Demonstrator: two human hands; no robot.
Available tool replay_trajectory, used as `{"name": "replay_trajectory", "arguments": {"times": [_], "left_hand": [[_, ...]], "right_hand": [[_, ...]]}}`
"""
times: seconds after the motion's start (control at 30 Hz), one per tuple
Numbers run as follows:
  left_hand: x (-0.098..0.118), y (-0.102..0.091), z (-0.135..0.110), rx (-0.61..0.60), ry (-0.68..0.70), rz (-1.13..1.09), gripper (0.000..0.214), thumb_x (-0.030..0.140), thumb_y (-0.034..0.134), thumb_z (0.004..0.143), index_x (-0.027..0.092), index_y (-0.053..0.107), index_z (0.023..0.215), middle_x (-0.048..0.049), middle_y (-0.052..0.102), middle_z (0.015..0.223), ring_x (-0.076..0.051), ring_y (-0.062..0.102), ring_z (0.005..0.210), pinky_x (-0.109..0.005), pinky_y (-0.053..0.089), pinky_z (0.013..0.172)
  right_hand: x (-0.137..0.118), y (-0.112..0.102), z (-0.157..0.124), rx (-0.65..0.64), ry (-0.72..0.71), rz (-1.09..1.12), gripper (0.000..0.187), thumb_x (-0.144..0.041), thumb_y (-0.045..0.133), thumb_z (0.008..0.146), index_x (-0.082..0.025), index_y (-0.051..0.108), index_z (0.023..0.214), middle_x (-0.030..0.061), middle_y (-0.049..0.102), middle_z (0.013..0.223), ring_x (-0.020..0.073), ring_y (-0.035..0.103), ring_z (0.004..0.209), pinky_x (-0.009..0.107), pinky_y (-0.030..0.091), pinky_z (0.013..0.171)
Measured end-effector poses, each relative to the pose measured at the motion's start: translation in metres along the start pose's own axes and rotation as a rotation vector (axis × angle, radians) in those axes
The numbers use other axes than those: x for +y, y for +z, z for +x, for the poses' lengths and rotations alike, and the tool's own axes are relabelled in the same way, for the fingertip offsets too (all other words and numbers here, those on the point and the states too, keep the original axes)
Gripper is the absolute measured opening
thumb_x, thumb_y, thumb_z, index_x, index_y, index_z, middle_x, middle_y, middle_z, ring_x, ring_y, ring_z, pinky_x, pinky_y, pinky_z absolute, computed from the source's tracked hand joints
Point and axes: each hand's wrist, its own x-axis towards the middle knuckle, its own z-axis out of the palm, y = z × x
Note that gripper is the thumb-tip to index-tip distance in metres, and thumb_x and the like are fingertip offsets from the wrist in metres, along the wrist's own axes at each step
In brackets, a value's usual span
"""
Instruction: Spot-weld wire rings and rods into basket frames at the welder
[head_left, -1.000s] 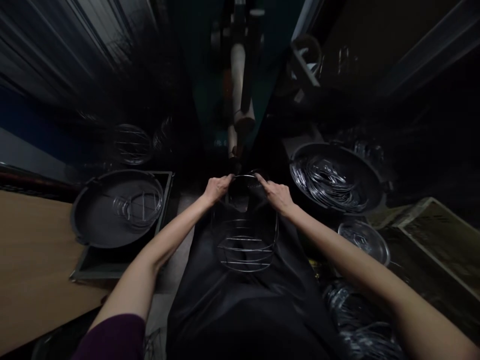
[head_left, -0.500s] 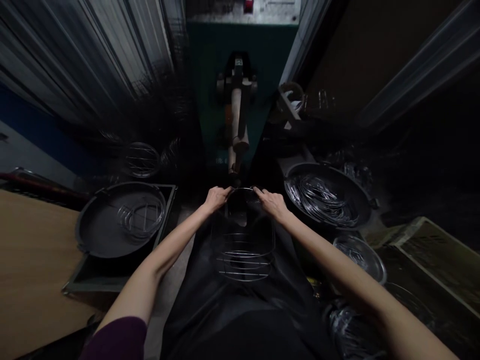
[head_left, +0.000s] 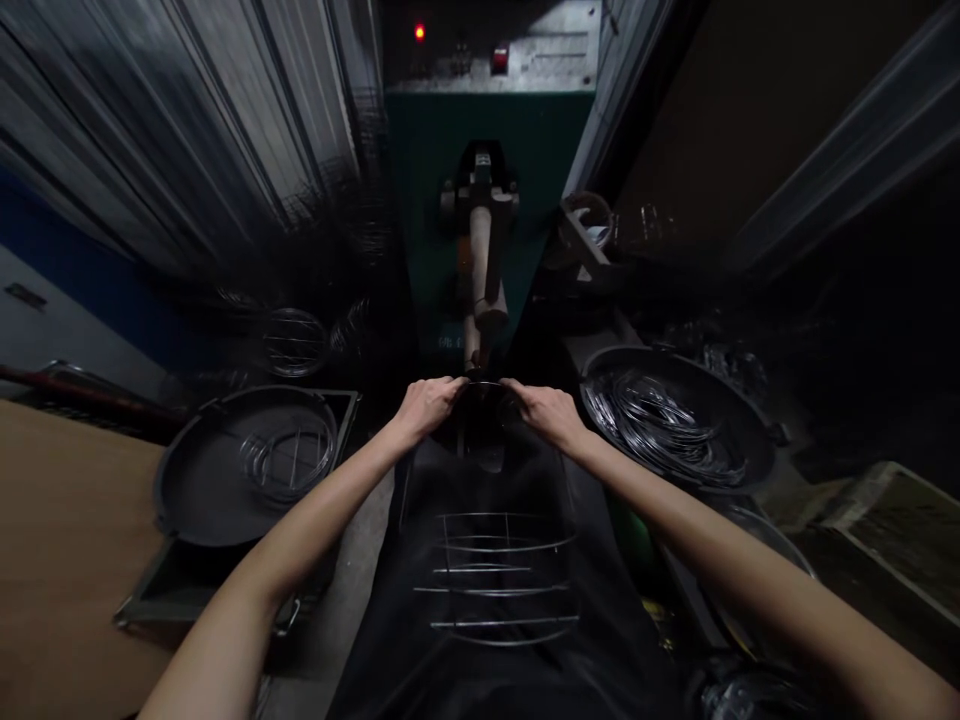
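Both my hands grip the far rim of a round wire basket [head_left: 495, 570] that lies over my dark apron. My left hand [head_left: 427, 405] pinches the rim on the left side. My right hand [head_left: 547, 412] pinches it on the right. The rim sits right under the tip of a green machine's arm [head_left: 480, 290], a pale cylinder pointing down toward it. The basket's wire base faces me, low in the view.
A black basin [head_left: 187, 490] at left holds one wire basket. Another black basin [head_left: 750, 440] at right is full of wire rings. More wire parts lie at the lower right. A brown board [head_left: 60, 550] is at far left. A red light [head_left: 419, 32] glows on the machine.
The view has tilted up, showing more of the machine. The basket's base has swung toward me and lower. My hands stay on the rim at the machine's tip.
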Motion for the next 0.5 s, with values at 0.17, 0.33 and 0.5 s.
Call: {"name": "replay_trajectory", "arguments": {"times": [0.17, 0.33, 0.5], "left_hand": [[0.001, 0.0, 0.0, 0.037, -0.018, -0.206, 0.027, 0.031, 0.044, 0.091, 0.025, 0.062, 0.111, -0.0028, 0.069, 0.096, -0.016, 0.065, 0.086, -0.02, 0.044, 0.068], [0.007, -0.005, 0.001, -0.029, -0.042, -0.003, 0.03, 0.031, 0.041, 0.092, 0.026, 0.058, 0.116, -0.0054, 0.068, 0.094, -0.019, 0.064, 0.083, -0.022, 0.041, 0.065], [0.012, -0.016, 0.007, -0.082, -0.039, 0.178, 0.034, 0.022, 0.037, 0.091, 0.026, 0.052, 0.122, -0.0053, 0.066, 0.094, -0.019, 0.062, 0.081, -0.023, 0.041, 0.066]], "right_hand": [[-0.002, -0.001, -0.003, 0.035, 0.0, -0.022, 0.039, -0.032, 0.023, 0.095, -0.027, 0.041, 0.13, 0.0063, 0.066, 0.1, 0.0211, 0.064, 0.083, 0.026, 0.038, 0.059], [-0.005, -0.003, -0.003, -0.035, -0.024, -0.209, 0.049, -0.017, 0.024, 0.092, -0.02, 0.022, 0.141, 0.0148, 0.061, 0.104, 0.0221, 0.064, 0.081, 0.027, 0.039, 0.059], [-0.008, -0.006, 0.001, -0.033, -0.01, -0.246, 0.046, -0.015, 0.022, 0.092, -0.019, 0.026, 0.138, 0.0152, 0.061, 0.101, 0.0237, 0.064, 0.081, 0.028, 0.04, 0.06]]}}
